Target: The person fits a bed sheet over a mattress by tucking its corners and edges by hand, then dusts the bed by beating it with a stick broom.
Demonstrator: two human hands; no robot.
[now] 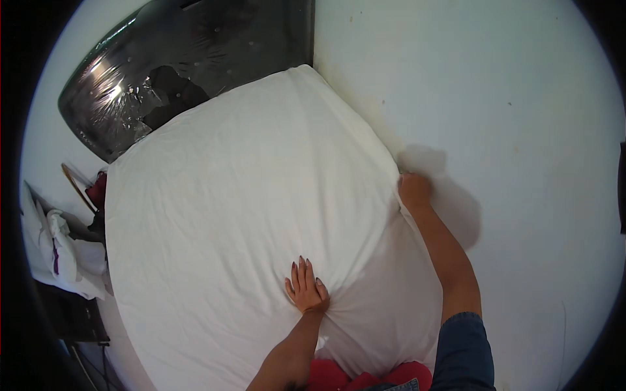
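A white sheet (228, 169) covers the mattress and shows creases running out from the lower middle. My left hand (307, 290) lies flat on it near the lower middle, fingers spread and pointing toward the headboard. At the right edge of the mattress, beside the wall, my right hand (415, 190) is closed on the sheet's edge. The sheet is pulled into folds between that hand and my left one. The fingertips of my right hand are partly hidden against the mattress side.
A dark headboard (261, 45) with torn plastic wrap stands at the far end. The pale wall (508, 143) runs close along the right side. On the left are white cloths (72, 260) on dark furniture (72, 316) and a dark red item (97, 191).
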